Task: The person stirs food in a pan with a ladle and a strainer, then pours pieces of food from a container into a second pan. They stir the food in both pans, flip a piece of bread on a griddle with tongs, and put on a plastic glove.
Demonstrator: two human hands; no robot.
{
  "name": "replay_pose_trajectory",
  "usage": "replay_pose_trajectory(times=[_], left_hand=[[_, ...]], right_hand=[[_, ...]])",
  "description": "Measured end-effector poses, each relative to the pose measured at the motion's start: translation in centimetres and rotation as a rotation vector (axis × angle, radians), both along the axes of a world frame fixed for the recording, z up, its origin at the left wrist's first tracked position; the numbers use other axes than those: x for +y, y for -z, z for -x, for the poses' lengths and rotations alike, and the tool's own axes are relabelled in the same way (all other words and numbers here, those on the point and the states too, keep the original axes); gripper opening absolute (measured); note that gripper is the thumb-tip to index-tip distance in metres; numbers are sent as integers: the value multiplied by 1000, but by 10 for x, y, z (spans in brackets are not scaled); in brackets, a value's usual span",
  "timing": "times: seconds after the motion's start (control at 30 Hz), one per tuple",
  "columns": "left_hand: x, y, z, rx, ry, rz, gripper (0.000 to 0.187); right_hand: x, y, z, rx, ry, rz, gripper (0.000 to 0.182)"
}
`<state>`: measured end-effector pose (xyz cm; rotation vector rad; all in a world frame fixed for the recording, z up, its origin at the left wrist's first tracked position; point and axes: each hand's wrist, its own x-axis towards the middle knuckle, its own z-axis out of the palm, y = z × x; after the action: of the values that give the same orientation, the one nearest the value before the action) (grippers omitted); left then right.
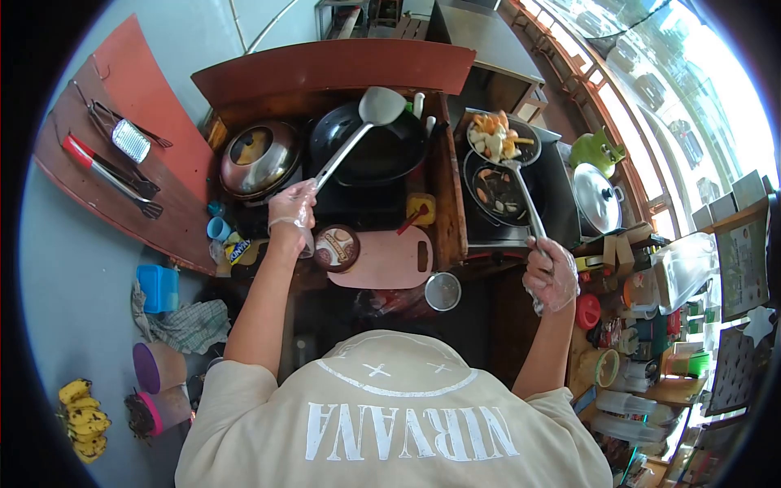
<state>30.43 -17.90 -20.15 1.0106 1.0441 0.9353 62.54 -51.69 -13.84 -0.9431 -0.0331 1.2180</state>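
My left hand (294,213), in a clear plastic glove, is closed round the handle of a metal spatula (382,106), whose blade is over the far rim of a dark wok (346,154). On the right, my gloved right hand (551,275) grips the long handle of a strainer (529,151). Pale and orange fried pieces (495,137) lie in the strainer. It is held above the far part of a black pan (498,213), where a few more pieces sit in dark liquid.
A lidded pot (260,159) stands left of the wok. Nearer me are a pink cutting board (382,259), a round container (337,248) and a metal cup (442,291). A silver-lidded pot (596,198) and green gas cylinder (596,151) stand right. A wooden divider (452,179) separates the stoves.
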Motion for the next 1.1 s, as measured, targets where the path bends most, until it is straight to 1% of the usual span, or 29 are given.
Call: replay_pose_trajectory(times=[0.03,0.13,0.17,0.23,0.27,0.3,0.33,0.37,0.4,0.43,0.47,0.5,0.53,0.57,0.6,0.63,0.67,0.7,0.77,0.8,0.83,0.9,0.93,0.97,1.03,1.07,1.1], left_hand=[[6,0,11,20,-30,-21,23],[21,5,39,75,-81,-77,22],[23,6,46,119,-91,-103,22],[28,9,58,165,-103,-130,22],[31,16,62,220,-115,-172,22],[35,24,64,274,-127,-215,22],[42,41,68,319,-138,-299,23],[42,42,69,321,-137,-301,23],[39,42,69,427,-140,-424,24],[38,42,69,531,-143,-547,25],[38,46,70,471,-126,-490,26],[37,46,70,471,-123,-490,26],[35,47,70,498,-129,-578,25],[32,48,70,524,-135,-666,23],[28,43,72,587,-134,-751,21],[26,40,72,587,-131,-747,21],[24,38,71,617,-133,-771,22],[22,38,70,647,-134,-795,22],[25,47,67,635,-147,-786,23],[25,49,65,622,-165,-780,24],[25,50,63,620,-162,-781,24],[22,48,57,666,-174,-829,23],[20,47,54,666,-174,-830,23],[18,44,51,692,-163,-866,22],[13,42,43,721,-155,-902,22],[10,41,39,796,-145,-934,23],[7,40,35,872,-135,-964,25]], right_hand=[[14,-5,9,1,-4,0,21],[58,-20,40,-172,-29,123,21],[73,-19,48,-172,-35,121,21],[102,-14,60,-314,-125,206,16],[119,-7,66,-344,-141,251,14],[136,1,72,-374,-155,296,12],[152,6,78,-418,-181,368,5],[165,25,74,-512,-278,413,9],[180,76,59,-1049,-400,371,13],[191,114,48,-1588,-512,306,17],[198,110,56,-1587,-509,307,17],[207,99,73,-1882,-639,497,21],[212,87,87,-2168,-772,701,26],[211,75,97,-2165,-775,704,26],[207,64,106,-1932,-610,767,24],[203,59,110,-1694,-451,817,24],[199,63,108,-1847,-457,732,22],[194,65,105,-1844,-460,738,22],[188,62,101,-1923,-476,721,31],[182,43,108,-2219,-690,692,31],[180,41,109,-2218,-688,696,31],[181,30,114,-1935,-496,812,31],[180,22,114,-1891,-520,842,31],[179,28,110,-1891,-519,840,31],[176,44,100,-1915,-402,775,28],[177,37,99,-1877,-465,816,31],[175,39,95,-1878,-465,810,31]])
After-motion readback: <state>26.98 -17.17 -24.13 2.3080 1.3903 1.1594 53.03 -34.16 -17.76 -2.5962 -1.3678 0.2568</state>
